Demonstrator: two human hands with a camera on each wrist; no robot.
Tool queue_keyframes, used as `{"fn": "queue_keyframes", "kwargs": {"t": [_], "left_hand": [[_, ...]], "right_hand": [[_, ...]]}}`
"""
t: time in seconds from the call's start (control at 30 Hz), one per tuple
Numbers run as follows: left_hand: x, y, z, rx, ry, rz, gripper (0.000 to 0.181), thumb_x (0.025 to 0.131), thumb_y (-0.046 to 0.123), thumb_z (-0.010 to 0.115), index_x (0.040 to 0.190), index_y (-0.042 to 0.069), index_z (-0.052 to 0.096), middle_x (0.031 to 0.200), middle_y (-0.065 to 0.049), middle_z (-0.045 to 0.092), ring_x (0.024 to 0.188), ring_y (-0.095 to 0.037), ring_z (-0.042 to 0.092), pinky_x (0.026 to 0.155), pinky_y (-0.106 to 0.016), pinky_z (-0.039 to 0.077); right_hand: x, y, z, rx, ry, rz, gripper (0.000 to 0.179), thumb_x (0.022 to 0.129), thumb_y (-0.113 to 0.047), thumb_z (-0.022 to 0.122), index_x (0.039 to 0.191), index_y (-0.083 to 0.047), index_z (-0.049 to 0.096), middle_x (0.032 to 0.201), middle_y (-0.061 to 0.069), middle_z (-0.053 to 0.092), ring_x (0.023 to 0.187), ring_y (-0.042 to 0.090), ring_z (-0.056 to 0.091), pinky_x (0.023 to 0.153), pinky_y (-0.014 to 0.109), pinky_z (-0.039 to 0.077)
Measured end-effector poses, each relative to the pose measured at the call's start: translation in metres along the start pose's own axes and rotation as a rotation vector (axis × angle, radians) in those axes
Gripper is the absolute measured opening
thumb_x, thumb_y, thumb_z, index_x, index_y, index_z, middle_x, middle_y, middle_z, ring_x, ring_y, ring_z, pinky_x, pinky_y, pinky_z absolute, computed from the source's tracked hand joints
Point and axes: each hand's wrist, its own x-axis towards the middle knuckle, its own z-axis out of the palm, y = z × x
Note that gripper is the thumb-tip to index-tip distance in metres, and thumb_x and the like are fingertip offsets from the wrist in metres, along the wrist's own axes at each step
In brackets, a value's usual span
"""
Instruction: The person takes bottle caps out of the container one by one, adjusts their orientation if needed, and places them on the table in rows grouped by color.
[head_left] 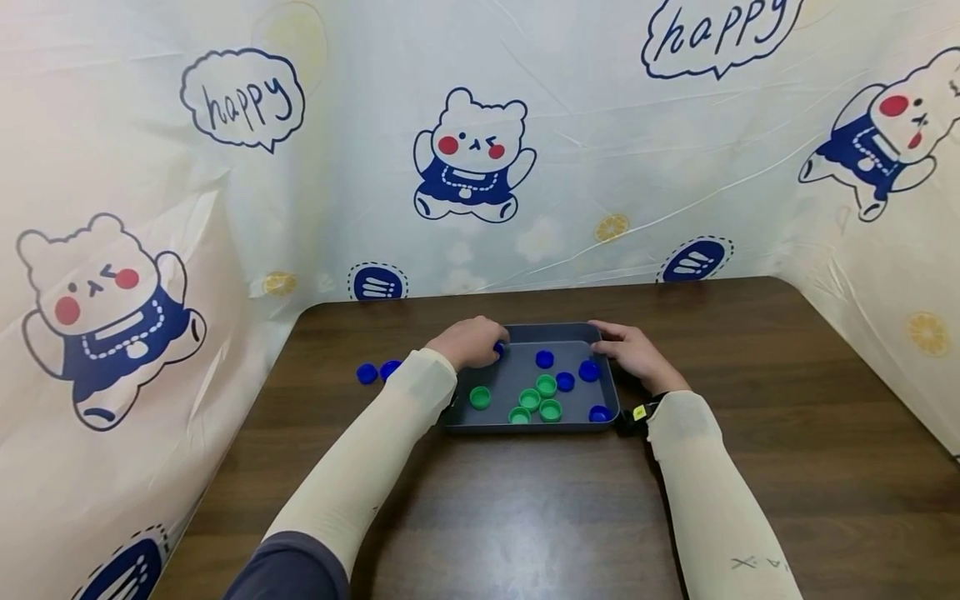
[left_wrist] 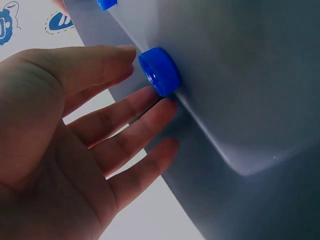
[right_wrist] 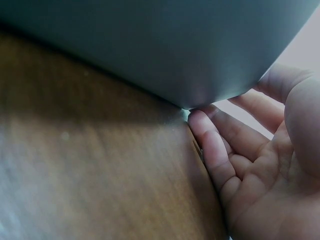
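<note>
Blue cap, gray tray, backdrop reading "happy"

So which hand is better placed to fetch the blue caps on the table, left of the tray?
Likely the left hand: it is at the left side of the tray, nearer those blue caps. The right hand is at the opposite side, the tray between.

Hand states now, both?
Left hand: open, at a blue bottle cap.
Right hand: closed, holding the gray tray near its far-right corner.
</note>
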Motion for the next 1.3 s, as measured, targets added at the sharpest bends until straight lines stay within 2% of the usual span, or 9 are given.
{"fn": "queue_keyframes", "kwargs": {"t": [0.23,0.5,0.8,1.13,1.3], "left_hand": [[0.0,-0.001,0.002,-0.004,-0.008,0.001,0.034,0.096,0.013,0.06,0.13,0.014,0.065,0.127,-0.005,0.063,0.099,-0.016,0.059,0.093,-0.037,0.05],[0.0,-0.002,0.005,-0.005,0.008,0.004,0.033,0.096,0.011,0.06,0.128,0.015,0.066,0.126,-0.004,0.063,0.095,-0.016,0.059,0.09,-0.035,0.051],[0.001,-0.003,0.008,-0.019,0.009,0.013,0.034,0.096,0.007,0.057,0.127,0.017,0.066,0.127,-0.004,0.062,0.107,-0.018,0.059,0.082,-0.033,0.051],[-0.002,-0.003,0.001,-0.01,0.051,0.031,0.032,0.095,0.009,0.059,0.125,0.015,0.068,0.121,-0.002,0.065,0.096,-0.014,0.06,0.087,-0.034,0.051],[-0.005,-0.001,-0.007,-0.003,0.069,0.014,0.032,0.095,0.012,0.062,0.126,0.014,0.067,0.121,-0.002,0.065,0.099,-0.015,0.061,0.092,-0.036,0.05]], "right_hand": [[0.001,0.0,0.0,0.007,-0.008,0.016,0.056,0.098,-0.023,0.058,0.15,-0.014,0.039,0.151,0.02,0.035,0.138,0.039,0.031,0.109,0.058,0.025],[0.002,-0.001,0.0,-0.007,-0.005,-0.002,0.056,0.098,-0.023,0.059,0.149,-0.014,0.041,0.15,0.019,0.038,0.136,0.038,0.034,0.109,0.057,0.026],[0.002,0.001,0.002,-0.037,0.024,-0.029,0.054,0.096,-0.021,0.061,0.147,-0.013,0.045,0.147,0.018,0.042,0.134,0.036,0.037,0.108,0.055,0.03],[0.001,0.001,0.003,-0.006,0.01,-0.013,0.056,0.096,-0.022,0.062,0.148,-0.012,0.043,0.149,0.019,0.039,0.136,0.037,0.034,0.108,0.056,0.028],[0.002,0.003,0.002,0.008,0.015,-0.01,0.056,0.096,-0.021,0.061,0.148,-0.012,0.043,0.149,0.019,0.038,0.136,0.038,0.034,0.109,0.056,0.027]]}}
